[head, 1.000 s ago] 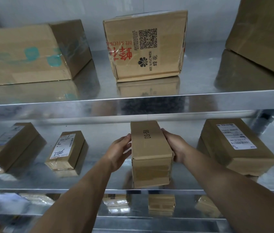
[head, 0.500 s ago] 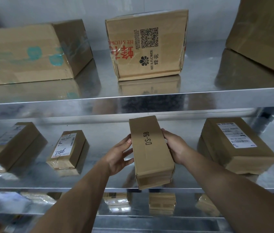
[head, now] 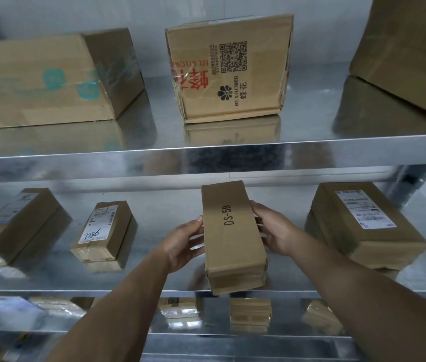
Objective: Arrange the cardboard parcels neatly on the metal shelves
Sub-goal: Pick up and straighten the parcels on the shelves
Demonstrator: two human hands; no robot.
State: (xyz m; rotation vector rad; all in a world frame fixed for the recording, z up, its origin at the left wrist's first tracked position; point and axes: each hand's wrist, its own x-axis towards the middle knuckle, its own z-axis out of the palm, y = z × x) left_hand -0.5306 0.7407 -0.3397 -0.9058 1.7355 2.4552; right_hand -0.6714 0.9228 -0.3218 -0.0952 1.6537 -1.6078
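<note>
While both grips hold the DS-5B parcel [head: 232,236] by its long sides, its near end reaches the front lip of the middle shelf [head: 154,280], and that is where trouble could start. If it is let go with that end out over the lip, I judge it could tip forward and drop to the level below. Whether its base already rests on the metal or hangs just above it, I cannot tell. The sheet looks slick, so a hard push could send it skidding askew, or rightward into the labelled parcel [head: 363,226], which lies near on that side. A loose hold on the smooth cardboard could also let it twist out of line.

The parcel runs lengthwise away from the person, between the two grips. The left grip [head: 183,244] is at its left wall about midway, thumb on the top edge, fingers curled along the side. The right grip [head: 272,231] clasps the right wall, fingers wrapped against it. Both are closed on this parcel alone. The small parcel [head: 102,231] lies well apart to the left.
</note>
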